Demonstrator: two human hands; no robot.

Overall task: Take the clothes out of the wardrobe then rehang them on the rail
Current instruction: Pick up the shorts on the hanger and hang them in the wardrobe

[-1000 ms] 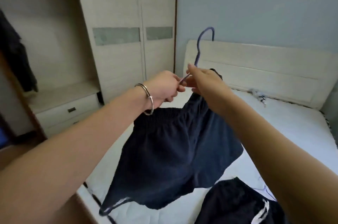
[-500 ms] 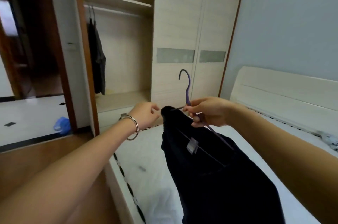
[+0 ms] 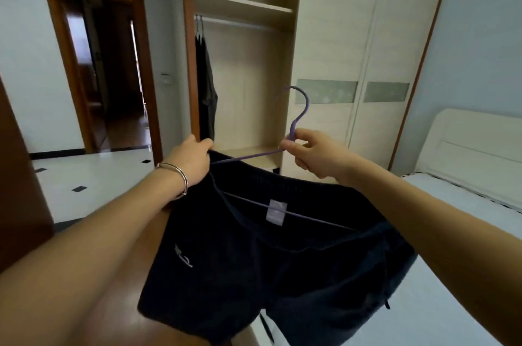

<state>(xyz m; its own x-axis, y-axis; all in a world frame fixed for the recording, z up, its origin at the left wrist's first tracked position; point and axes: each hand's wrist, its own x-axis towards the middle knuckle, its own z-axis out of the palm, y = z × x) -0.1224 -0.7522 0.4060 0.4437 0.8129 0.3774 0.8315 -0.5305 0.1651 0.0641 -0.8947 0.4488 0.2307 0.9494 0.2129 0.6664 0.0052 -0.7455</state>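
Observation:
Dark navy shorts (image 3: 254, 261) hang on a purple wire hanger (image 3: 296, 119) in front of me. My right hand (image 3: 313, 153) pinches the hanger at the base of its hook. My left hand (image 3: 192, 162), with a silver bangle on the wrist, grips the left end of the shorts' waistband where it meets the hanger arm. The open wardrobe bay (image 3: 245, 77) is straight ahead, its rail (image 3: 240, 25) running under a shelf. A dark garment (image 3: 207, 91) hangs at the rail's left end.
Closed sliding wardrobe doors (image 3: 361, 63) stand right of the open bay. A white bed (image 3: 466, 232) with a pale headboard lies at the right. An open doorway (image 3: 107, 77) and tiled floor lie to the left. A brown wooden panel (image 3: 19, 176) is at my near left.
My view has turned left from the bed to the open wardrobe. The shorts came up off the bed on the hanger, and my left hand moved out to the waistband's left end.

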